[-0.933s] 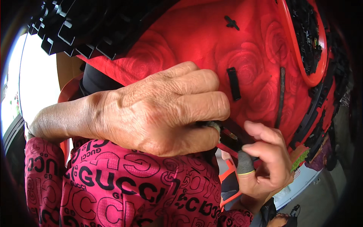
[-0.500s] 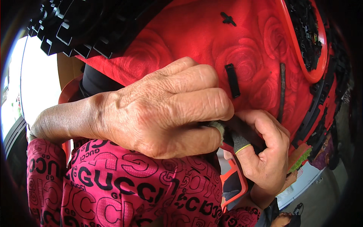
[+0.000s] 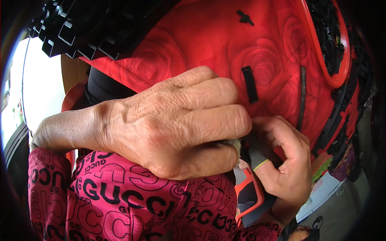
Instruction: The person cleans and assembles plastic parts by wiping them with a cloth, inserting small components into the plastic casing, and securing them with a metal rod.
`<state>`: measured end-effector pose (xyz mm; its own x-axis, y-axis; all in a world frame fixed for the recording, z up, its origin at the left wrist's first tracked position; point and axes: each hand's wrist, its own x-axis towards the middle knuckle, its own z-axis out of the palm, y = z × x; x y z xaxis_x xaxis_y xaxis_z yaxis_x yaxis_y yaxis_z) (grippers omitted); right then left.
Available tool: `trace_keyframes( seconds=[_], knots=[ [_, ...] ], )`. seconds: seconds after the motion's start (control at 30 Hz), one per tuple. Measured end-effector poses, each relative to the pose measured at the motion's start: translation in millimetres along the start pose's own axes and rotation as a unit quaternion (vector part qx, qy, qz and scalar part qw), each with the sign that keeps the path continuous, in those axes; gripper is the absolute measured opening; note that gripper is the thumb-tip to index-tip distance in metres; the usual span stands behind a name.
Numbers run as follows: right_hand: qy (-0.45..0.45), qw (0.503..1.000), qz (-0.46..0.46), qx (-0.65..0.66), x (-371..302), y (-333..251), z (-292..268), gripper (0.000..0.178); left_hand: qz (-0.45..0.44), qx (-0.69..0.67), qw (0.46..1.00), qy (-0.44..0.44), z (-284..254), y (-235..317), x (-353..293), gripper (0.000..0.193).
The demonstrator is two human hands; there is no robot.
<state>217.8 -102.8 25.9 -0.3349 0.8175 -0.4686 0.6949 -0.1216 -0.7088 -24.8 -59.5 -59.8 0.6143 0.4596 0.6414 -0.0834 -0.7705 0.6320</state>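
Observation:
My left hand (image 3: 177, 124) is closed in the middle of the view, back of the hand up, its fingers curled. Pale fabric shows at its thumb tip. Close against its right side, my right hand (image 3: 287, 160) is bent in a pinch, with a grey finger sleeve (image 3: 259, 158) edged in yellow on its thumb. Something dark lies between the two hands, mostly hidden by the fingers; its kind cannot be told. Just beyond the hands, a short black strip (image 3: 250, 84) and a thin dark rod (image 3: 302, 98) rest on the red rose-patterned cloth (image 3: 193, 44).
A large black plastic part (image 3: 86, 30) with square teeth hangs over the upper left. At the upper right stands a red-rimmed basket (image 3: 337, 82) of small black pieces, with more black pieces (image 3: 339, 120) beside it. A small black cross-shaped piece (image 3: 245, 18) lies far back.
My left hand has shifted slightly down and right, covering more of the dark thing between the hands. My right hand has moved a little right. Both keep their closed shape.

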Motion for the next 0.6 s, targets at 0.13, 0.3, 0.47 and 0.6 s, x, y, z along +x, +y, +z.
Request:
trace_keyframes(
  seconds=[0.13,0.3,0.47,0.6],
  knots=[
    [-0.042,0.987,0.035,0.154,-6.4,10.1,-14.8,0.041,0.025,0.003,1.000,0.000,-7.7,-9.5,4.4,0.015],
    [-0.082,0.949,0.130,0.277,-5.0,11.7,-23.6,0.068,0.019,0.001,1.000,-0.003,-6.5,-12.9,4.2,0.014],
    [-0.104,0.941,0.090,0.309,-1.6,26.8,-23.5,0.071,0.004,-0.007,1.000,-0.019,-9.6,-11.4,4.8,0.015],
    [-0.121,0.957,0.107,0.242,-1.0,26.4,-27.4,0.070,-0.011,0.003,1.000,-0.028,-11.9,-9.8,6.6,0.019]
  ],
)
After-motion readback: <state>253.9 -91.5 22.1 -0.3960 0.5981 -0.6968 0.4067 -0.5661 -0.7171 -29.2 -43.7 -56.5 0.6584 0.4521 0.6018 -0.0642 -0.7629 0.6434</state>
